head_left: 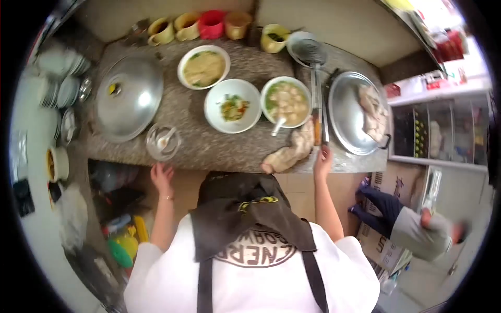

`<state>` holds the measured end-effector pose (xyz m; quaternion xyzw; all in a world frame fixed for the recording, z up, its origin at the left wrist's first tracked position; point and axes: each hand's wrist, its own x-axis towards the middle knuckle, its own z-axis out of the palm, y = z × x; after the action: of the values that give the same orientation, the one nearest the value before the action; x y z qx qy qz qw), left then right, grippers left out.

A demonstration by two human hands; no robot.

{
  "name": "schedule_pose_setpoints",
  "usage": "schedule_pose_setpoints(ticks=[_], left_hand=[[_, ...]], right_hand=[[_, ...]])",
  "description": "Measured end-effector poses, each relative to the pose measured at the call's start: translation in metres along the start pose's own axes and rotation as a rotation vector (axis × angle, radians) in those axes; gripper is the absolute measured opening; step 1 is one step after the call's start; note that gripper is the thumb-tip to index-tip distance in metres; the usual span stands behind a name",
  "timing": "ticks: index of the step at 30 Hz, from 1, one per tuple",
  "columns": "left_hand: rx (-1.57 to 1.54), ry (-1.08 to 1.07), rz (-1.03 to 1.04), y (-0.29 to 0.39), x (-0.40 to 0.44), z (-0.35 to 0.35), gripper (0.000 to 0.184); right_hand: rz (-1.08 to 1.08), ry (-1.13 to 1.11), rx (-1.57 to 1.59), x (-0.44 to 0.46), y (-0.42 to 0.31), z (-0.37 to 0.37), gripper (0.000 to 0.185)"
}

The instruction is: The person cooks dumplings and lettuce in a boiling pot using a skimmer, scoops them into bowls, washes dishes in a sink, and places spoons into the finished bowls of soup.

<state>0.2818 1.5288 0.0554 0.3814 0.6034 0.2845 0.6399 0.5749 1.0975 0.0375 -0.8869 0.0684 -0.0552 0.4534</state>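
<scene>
My left hand [162, 176] is at the counter's front edge with its fingers apart, holding nothing. Just beyond it stands a clear container [163, 142] with a white spoon inside. My right hand [323, 158] is closed around the lower end of a long metal utensil handle [325, 122]. Alongside that lies a wire skimmer [310, 52] with an orange-brown grip; whose head belongs to the held handle I cannot tell. A crumpled cloth [293, 152] lies left of my right hand. Nearby are a bowl of dumpling soup [286, 99] with a white spoon and a white bowl of chopped seasonings [233, 106].
Another soup bowl [203, 67] sits farther back. A large metal lid [129, 99] is on the left; a two-handled metal pan [355, 117] with a cloth is on the right. Several cups [212, 25] line the wall. Another person [417, 229] is at the right.
</scene>
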Motion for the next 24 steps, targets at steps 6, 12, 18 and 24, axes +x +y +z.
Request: schedule_pose_setpoints(ticks=[6, 12, 18, 24], left_hand=[[0.048, -0.078, 0.095, -0.089, -0.030, 0.013, 0.026], [0.113, -0.214, -0.027, -0.126, -0.152, 0.106, 0.020], [0.242, -0.444, -0.047, -0.109, -0.257, 0.202, 0.016], [0.373, -0.793, 0.053, -0.107, -0.275, 0.284, 0.013]], right_hand=[[-0.304, -0.114, -0.138, 0.043, 0.003, 0.026, 0.041], [-0.447, -0.246, -0.317, 0.076, -0.026, 0.026, 0.052], [-0.349, -0.260, -0.029, 0.105, -0.040, 0.019, 0.037], [-0.227, -0.380, 0.365, 0.132, -0.027, -0.062, 0.041]])
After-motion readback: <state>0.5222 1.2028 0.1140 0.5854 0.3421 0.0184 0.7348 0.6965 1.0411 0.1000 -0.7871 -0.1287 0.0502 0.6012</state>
